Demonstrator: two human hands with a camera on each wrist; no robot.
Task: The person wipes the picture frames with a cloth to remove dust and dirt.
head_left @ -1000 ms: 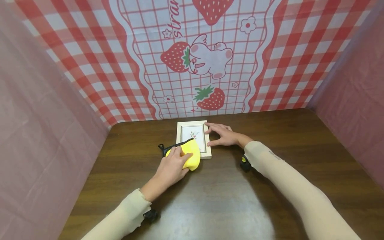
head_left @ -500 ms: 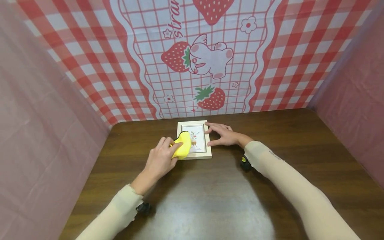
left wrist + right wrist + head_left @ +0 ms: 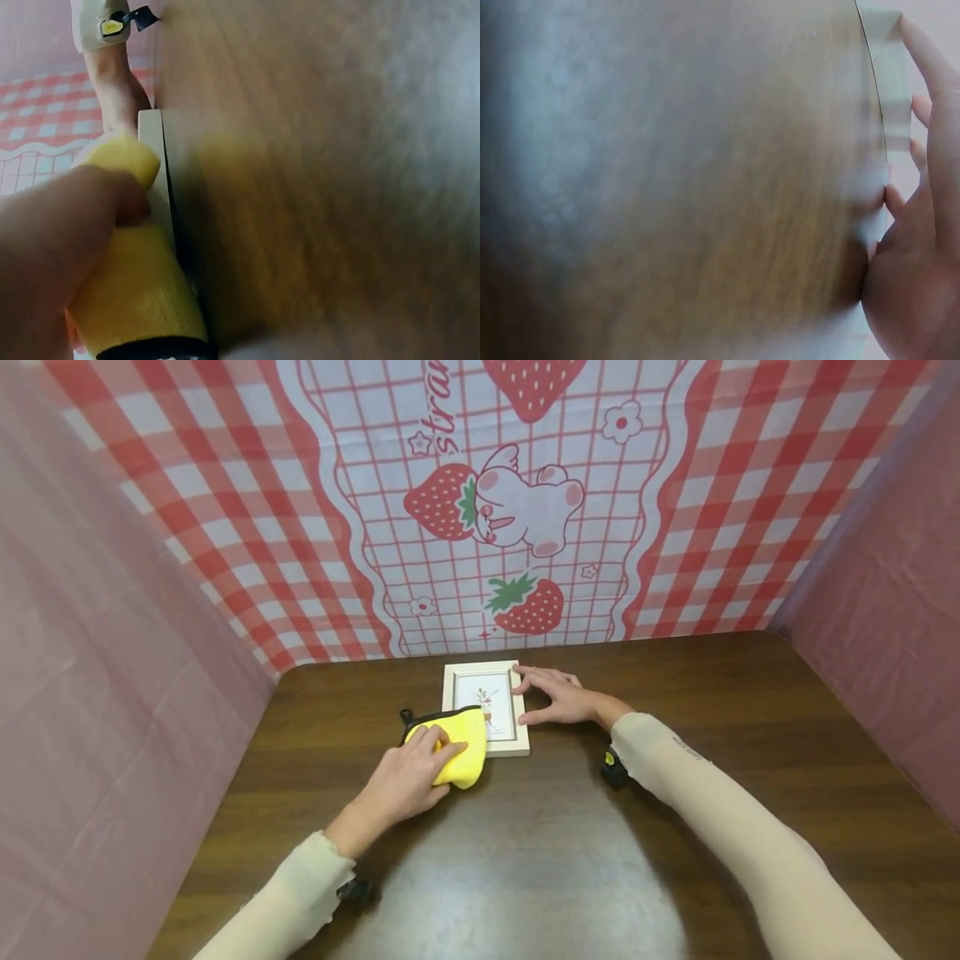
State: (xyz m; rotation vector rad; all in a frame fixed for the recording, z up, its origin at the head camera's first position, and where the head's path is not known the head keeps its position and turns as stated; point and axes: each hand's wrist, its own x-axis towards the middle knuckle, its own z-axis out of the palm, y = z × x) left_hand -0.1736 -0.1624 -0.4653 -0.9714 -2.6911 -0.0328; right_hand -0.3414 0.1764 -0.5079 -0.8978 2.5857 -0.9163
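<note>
A cream picture frame point(image 3: 512, 748) with a small plant print lies flat near the back of the table. My left hand point(image 3: 401, 777) grips a yellow cloth point(image 3: 467, 758) with black edging and a small black loop, bunched under the fingers. The cloth covers the frame's lower left corner and spills past its front edge. In the left wrist view the yellow cloth point(image 3: 139, 292) lies against the side of the frame point(image 3: 154, 139). My right hand point(image 3: 562, 697) touches the frame's right edge with spread fingertips and thumb. From the right wrist view, those fingers point(image 3: 922, 52) meet the frame's pale side point(image 3: 889, 82).
The dark wood table point(image 3: 540, 843) reaches forward to a red-and-white checked cloth backdrop point(image 3: 720, 510) with strawberry prints. Pink fabric point(image 3: 112, 677) hangs at the left, and more pink fabric point(image 3: 877, 568) hangs at the right. Black wrist cameras sit under both sleeves.
My left hand has wiped the yellow cloth leftward and up over the frame's left side, then back toward me and slightly right. The right hand and the picture frame have stayed still.
</note>
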